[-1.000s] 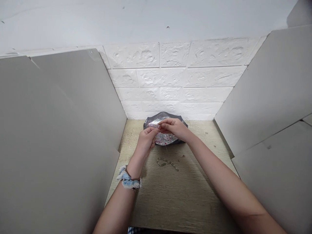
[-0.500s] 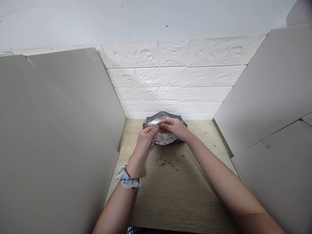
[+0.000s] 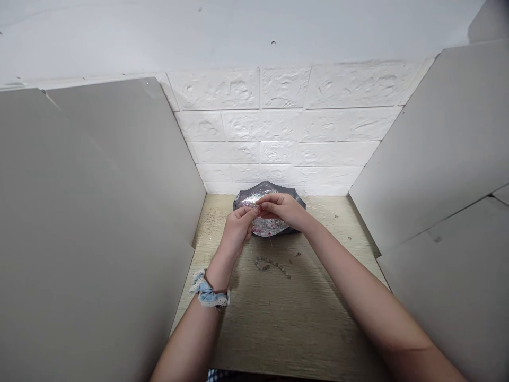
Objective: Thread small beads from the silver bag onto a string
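My left hand (image 3: 239, 225) and my right hand (image 3: 283, 209) meet fingertip to fingertip in a pinch, above a dark pouch full of small pale and pink beads (image 3: 270, 226). What the fingertips pinch is too small to make out. A thin thread with a red bead (image 3: 269, 234) hangs below the hands, in front of the beads. Nearer to me, a curved string of greenish-grey beads (image 3: 274, 263) lies on the wooden table (image 3: 286, 329). A blue and white scrunchie (image 3: 209, 291) is round my left wrist.
Tiny bits (image 3: 298, 254) lie right of the bead string, and a few small clear pieces (image 3: 336, 216) are at the table's right rear. Grey panels (image 3: 131, 175) (image 3: 437, 148) stand at both sides. A white brick-patterned wall (image 3: 278, 127) closes the back.
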`<state>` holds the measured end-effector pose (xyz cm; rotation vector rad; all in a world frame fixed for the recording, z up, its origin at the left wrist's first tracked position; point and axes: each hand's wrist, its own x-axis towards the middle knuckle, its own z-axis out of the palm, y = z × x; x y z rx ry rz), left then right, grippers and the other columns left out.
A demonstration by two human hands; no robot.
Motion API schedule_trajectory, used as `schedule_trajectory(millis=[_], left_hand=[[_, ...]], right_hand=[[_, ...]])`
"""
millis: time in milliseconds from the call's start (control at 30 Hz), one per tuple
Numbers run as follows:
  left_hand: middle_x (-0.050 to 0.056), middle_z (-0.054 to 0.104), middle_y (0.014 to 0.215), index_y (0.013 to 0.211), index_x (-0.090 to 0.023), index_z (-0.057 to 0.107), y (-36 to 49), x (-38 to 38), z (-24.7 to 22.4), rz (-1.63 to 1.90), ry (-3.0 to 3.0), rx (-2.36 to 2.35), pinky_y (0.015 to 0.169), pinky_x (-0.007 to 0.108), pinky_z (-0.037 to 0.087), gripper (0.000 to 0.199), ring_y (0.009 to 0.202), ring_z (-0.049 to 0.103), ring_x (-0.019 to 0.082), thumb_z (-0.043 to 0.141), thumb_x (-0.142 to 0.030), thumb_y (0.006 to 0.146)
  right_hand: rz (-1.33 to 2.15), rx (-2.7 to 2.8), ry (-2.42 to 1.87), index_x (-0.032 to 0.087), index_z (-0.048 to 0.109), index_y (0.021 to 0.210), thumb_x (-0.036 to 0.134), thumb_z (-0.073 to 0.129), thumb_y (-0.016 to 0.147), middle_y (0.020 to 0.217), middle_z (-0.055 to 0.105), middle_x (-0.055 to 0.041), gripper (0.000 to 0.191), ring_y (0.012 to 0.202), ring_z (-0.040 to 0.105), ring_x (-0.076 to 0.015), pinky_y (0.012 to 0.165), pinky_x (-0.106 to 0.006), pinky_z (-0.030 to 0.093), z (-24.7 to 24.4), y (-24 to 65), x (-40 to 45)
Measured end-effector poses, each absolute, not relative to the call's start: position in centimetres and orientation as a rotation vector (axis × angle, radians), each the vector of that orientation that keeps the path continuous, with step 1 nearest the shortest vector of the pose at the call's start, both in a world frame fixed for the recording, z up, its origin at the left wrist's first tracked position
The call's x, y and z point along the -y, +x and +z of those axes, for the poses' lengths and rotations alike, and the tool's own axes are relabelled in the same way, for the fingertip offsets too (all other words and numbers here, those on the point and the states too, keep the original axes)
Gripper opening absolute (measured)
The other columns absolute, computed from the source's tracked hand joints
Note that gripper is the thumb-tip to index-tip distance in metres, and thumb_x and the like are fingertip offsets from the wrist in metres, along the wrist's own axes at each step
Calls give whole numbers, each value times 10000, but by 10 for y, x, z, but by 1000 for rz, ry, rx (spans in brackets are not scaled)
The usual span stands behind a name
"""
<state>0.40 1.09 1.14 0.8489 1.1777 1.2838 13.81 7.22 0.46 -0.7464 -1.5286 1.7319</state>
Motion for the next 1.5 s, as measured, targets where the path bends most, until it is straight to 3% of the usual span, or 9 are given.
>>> schedule_trajectory(millis=[1167, 1500], left_hand=[[-100, 263, 382, 647, -136, 501, 4, -10, 11, 1289, 837, -1193, 309, 149, 94, 213, 312, 191, 6, 632, -297, 600], [-99, 261, 384, 674, -129, 534, 3, -12, 9, 1272, 862, -1177, 314, 154, 95, 233, 315, 184, 5, 646, -318, 597]], right_hand=[[1723, 1594, -755, 177, 627, 845, 303, 616, 697, 794, 635, -18, 195, 714, 598, -99, 769, -286, 491, 5, 138, -71], [1610, 1705, -783, 154, 612, 773, 316, 624, 678, 755, 616, -22, 188, 729, 581, -114, 758, -296, 470, 6, 140, -72]])
